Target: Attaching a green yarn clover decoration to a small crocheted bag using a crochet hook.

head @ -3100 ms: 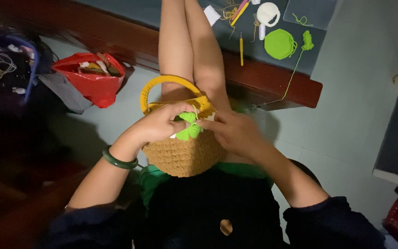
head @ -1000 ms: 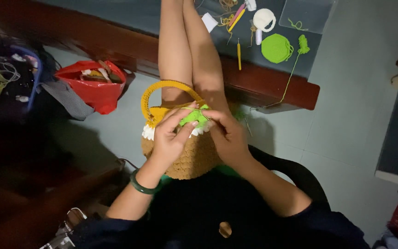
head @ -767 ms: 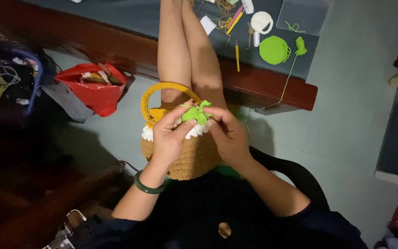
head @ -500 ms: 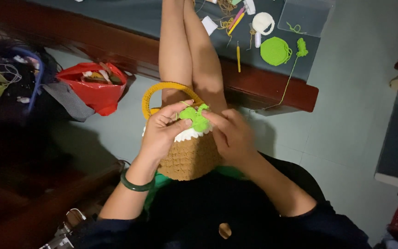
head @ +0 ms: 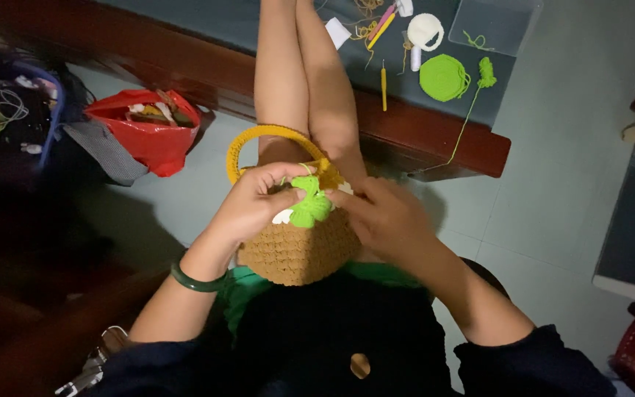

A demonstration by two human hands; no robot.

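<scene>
A pale tiled floor (head: 553,213) lies under a seated person, with a low dark wooden table (head: 435,140) ahead across which the bare legs (head: 303,81) stretch. Nearest, on the lap, sits a tan crocheted basket (head: 299,250) with a yellow handle (head: 248,143) arching up behind it. The left hand (head: 251,206), a green bangle (head: 196,279) on its wrist, curls over the basket's rim, thumb and fingers pinched on a bright green crocheted piece (head: 310,204) that rests at the rim. The right hand (head: 384,217) meets it from the other side, fingertips closed against the same green piece; whether it holds a needle cannot be told. Left of the basket, on the floor, lies a red bag (head: 148,136) of odds and ends. Farther off, on the tabletop, lie a yellow hook (head: 384,84), a green crocheted disc (head: 442,77) trailing yarn, a white round piece (head: 425,31) and a clear box (head: 494,26).
</scene>
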